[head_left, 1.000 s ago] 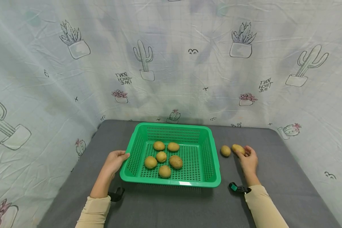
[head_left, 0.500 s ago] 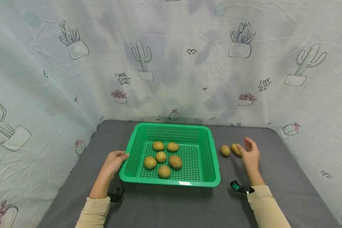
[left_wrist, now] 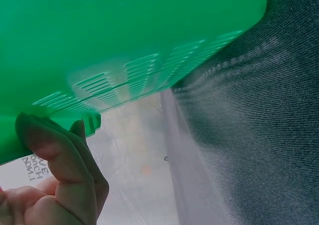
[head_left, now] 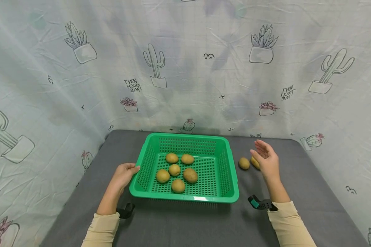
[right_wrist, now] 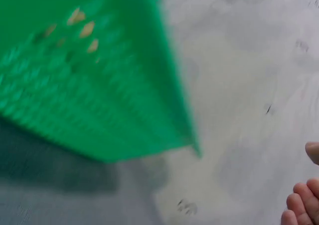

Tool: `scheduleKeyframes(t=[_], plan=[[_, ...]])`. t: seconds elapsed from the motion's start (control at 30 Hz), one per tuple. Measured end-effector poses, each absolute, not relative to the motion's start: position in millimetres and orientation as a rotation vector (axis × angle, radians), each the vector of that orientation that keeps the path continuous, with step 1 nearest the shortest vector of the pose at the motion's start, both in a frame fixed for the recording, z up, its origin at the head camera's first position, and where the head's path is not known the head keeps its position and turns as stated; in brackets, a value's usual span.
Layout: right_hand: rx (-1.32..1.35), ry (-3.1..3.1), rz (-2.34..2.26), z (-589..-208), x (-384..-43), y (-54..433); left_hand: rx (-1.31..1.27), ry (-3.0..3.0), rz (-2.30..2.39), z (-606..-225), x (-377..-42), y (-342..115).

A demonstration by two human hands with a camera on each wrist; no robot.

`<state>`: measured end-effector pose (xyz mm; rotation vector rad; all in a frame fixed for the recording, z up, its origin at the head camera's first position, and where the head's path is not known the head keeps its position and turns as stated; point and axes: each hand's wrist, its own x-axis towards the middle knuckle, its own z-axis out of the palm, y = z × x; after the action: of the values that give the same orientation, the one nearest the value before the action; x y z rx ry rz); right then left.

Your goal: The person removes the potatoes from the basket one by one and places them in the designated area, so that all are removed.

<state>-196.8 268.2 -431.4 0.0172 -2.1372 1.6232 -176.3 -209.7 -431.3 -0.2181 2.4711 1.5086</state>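
Observation:
A green plastic basket (head_left: 185, 198) with slotted walls stands on the table, with several potatoes (head_left: 190, 175) spread over its floor. My left hand (head_left: 123, 176) grips the basket's left rim, thumb on top; in the left wrist view its fingers (left_wrist: 60, 152) curl beneath the rim. To the right of the basket lie two loose potatoes. The nearer one to the basket is a roundish potato (head_left: 244, 163); beside it is a yellower potato (head_left: 255, 163), partly hidden by my right hand (head_left: 269, 164). That hand is raised over the table, fingers spread from the thumb, holding nothing.
A dark grey cloth covers the table (head_left: 185, 226). Behind and at both sides hangs a pale curtain (head_left: 185, 68) printed with cacti. Black straps (head_left: 261, 203) sit on both wrists.
My right hand has let go of the yellower potato, which stays on the table, and has lifted up and away from it. The left hand and basket have not moved.

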Motion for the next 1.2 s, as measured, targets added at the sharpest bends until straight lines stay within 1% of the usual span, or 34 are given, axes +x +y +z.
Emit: scheduleKeyframes(t=[0.33, 0.6, 0.97, 1.2], plan=[[0.285, -2.070, 1.811, -399, -199, 241, -0.202, 2.475, 1.504, -430, -176, -210], [0.360, -2.094, 1.849, -393, -206, 215, -0.197, 2.473, 1.493, -429, -177, -209], [0.460, -2.201, 1.894, -390, -227, 173, -0.208, 2.470, 1.503, -430, -176, -212], [0.487, -2.230, 1.978, -374, -227, 145, -0.213, 2.481, 1.496, -431, -176, -210]])
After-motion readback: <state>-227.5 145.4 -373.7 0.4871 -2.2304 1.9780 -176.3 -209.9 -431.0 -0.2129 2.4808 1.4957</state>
